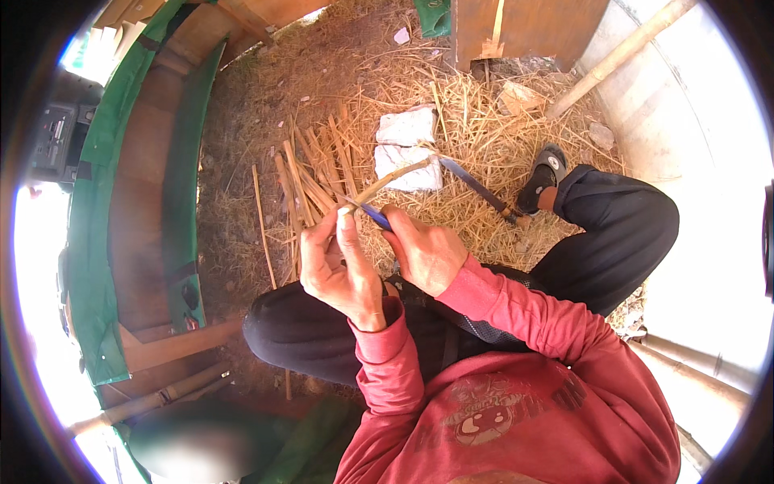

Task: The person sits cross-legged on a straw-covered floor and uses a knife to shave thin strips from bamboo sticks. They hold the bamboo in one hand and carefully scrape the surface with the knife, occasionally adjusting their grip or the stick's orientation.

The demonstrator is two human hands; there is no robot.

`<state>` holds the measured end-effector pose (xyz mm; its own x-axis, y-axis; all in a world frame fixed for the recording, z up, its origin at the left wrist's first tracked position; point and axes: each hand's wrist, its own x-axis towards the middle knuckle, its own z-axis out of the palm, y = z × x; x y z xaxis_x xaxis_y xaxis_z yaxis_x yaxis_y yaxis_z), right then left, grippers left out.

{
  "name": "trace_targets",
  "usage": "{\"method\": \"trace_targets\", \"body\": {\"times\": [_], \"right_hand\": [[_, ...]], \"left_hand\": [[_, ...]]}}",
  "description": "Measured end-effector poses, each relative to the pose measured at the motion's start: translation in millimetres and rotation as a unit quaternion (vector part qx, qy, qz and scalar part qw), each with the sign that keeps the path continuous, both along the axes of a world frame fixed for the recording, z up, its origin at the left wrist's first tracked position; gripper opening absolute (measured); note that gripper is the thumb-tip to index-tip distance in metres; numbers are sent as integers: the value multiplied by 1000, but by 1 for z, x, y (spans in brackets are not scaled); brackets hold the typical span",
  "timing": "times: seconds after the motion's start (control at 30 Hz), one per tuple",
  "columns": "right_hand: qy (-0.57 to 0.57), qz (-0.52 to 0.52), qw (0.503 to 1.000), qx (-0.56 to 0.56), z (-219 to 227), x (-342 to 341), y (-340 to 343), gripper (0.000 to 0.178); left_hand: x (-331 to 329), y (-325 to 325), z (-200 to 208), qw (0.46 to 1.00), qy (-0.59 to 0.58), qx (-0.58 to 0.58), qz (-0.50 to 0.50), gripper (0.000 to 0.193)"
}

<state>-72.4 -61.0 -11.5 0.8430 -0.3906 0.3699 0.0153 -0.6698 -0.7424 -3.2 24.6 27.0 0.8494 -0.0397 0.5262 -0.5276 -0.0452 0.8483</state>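
My left hand (339,262) pinches the near end of a bamboo stick (395,176), which slants up and away to the right. My right hand (423,248) is closed around the blue handle of a small knife (375,216). The knife's thin blade lies against the stick beside my left fingertips. Beyond the hands, two white blocks (405,127) rest on straw, and the stick's far end passes over the nearer one. A long dark-bladed machete (476,184) lies from that block toward my right foot.
Split bamboo strips (318,165) lie in a pile left of the blocks. Straw (492,133) covers the ground. A green-edged wooden frame (149,202) stands at left, a wooden panel (532,32) at the back, and a bamboo pole (621,56) leans at right.
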Motion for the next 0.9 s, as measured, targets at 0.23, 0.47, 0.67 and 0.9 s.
{"method": "trace_targets", "body": {"times": [0.23,0.47,0.67,0.9], "right_hand": [[205,-78,976,-3,-50,1,-36,19],[58,-24,998,-3,-8,8,-11,18],[253,-76,963,-57,-69,21,-39,24],[111,-5,994,-16,-7,9,-25,18]], "left_hand": [[-3,-3,-5,999,-42,30,0,15],[1,2,-1,999,-32,40,15,12],[7,3,2,998,14,50,44,13],[5,4,-4,998,-19,14,54,17]]}}
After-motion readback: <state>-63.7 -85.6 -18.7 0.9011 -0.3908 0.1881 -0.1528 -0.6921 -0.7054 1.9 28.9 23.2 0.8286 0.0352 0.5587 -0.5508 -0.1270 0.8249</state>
